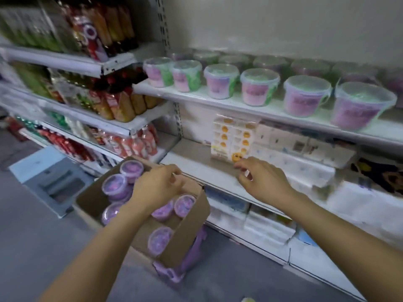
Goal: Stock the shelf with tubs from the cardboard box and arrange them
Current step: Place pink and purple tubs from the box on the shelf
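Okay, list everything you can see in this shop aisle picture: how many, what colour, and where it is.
Tubs on shelf: six in the front row, more blurred behind; pink-purple and green, clear lids; upper shelf, right.
Tubs in box: at least six showing; purple; lids up.
Cardboard box: one; brown; open, resting on the purple plastic item.
Purple plastic item: one; purple; on the floor under the box.
Bottles: many; orange, red, green; left shelves.
Face-print packs: one stack; white with yellow faces; middle shelf.
White packs: many; white; middle and lower shelves, right.
Left hand: over the box, fingers curled, grip unclear.
Right hand: at the middle shelf's edge, fingers curled, grip unclear.
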